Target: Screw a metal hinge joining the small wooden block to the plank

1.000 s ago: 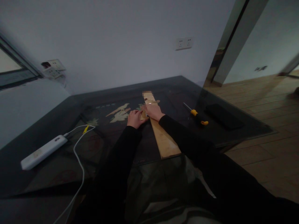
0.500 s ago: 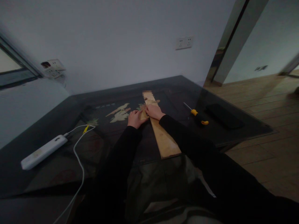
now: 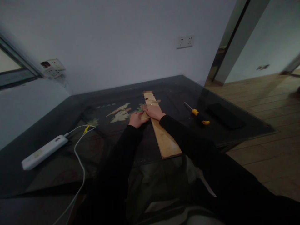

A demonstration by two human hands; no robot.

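Note:
A long pale wooden plank (image 3: 165, 142) lies on the dark glass table (image 3: 70, 106), running from its near edge toward the wall. My right hand (image 3: 154, 112) rests on the plank's far half, fingers together and bent down over it, gripping it. My left hand (image 3: 136, 119) is just left of the plank, fingers curled and pinched on a small tan piece (image 3: 143, 116) that sits against the plank's left edge. The two hands almost touch. Both arms are in black sleeves.
A yellow-and-black screwdriver (image 3: 198, 116) lies right of the plank, with a flat black phone-like slab (image 3: 226, 116) beyond it. A white power bank (image 3: 44, 152) with a white cable (image 3: 79, 162) lies at the left. Wall sockets and a wooden floor are behind and to the right.
Both hands have stayed on the plank; the left hand has shifted slightly closer to its edge. Nothing else has moved.

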